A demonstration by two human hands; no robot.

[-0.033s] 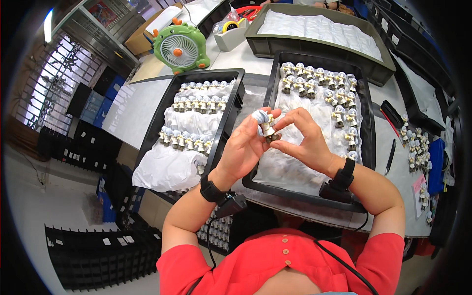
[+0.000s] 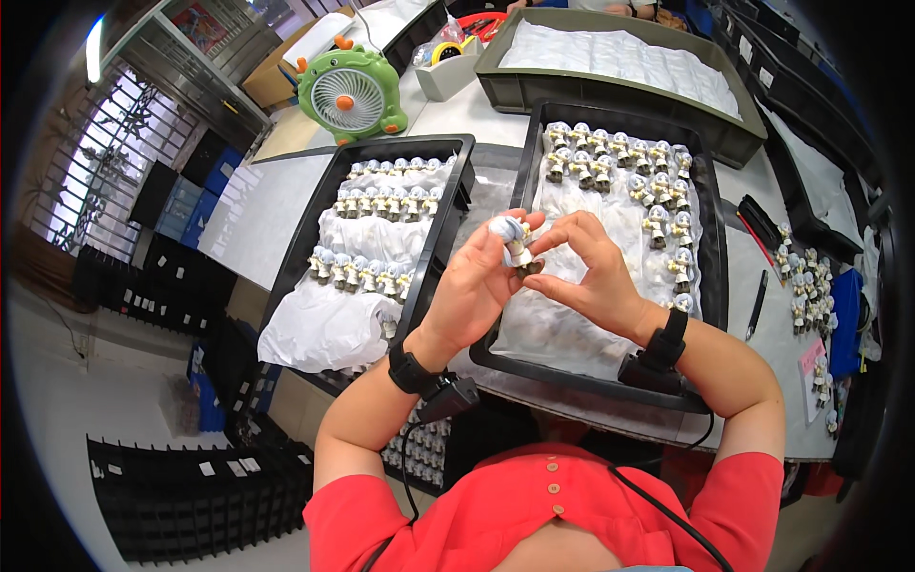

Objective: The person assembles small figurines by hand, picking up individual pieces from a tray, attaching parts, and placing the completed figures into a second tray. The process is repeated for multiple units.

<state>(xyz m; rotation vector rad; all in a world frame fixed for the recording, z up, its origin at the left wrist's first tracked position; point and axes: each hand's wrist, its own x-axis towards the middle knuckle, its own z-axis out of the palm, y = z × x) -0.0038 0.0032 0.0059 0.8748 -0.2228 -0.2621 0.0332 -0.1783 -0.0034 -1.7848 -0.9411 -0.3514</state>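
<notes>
A small figurine (image 2: 518,250) with pale blue-grey hair, a white body and a dark base is up between my hands, over the near left part of the right black tray (image 2: 717,238). My left hand (image 2: 474,291) holds it between thumb and fingers. With thumb and forefinger, my right hand (image 2: 593,272) pinches it near the base. Similar figurines (image 2: 658,191) stand in rows on white padding at the far and right sides of that tray. More rows of figurines (image 2: 386,202) lie in the left black tray (image 2: 464,157), between folds of white sheet (image 2: 329,329).
A green fan (image 2: 348,100) stands behind the left tray. An olive bin (image 2: 620,91) lined with white padding sits at the back. On the right are loose figurines (image 2: 810,286), a black pen (image 2: 758,303) and a blue object (image 2: 844,319). Black trays (image 2: 200,496) stand at lower left.
The figurine has turned very slightly between my fingers. Both hands have stayed almost in place.
</notes>
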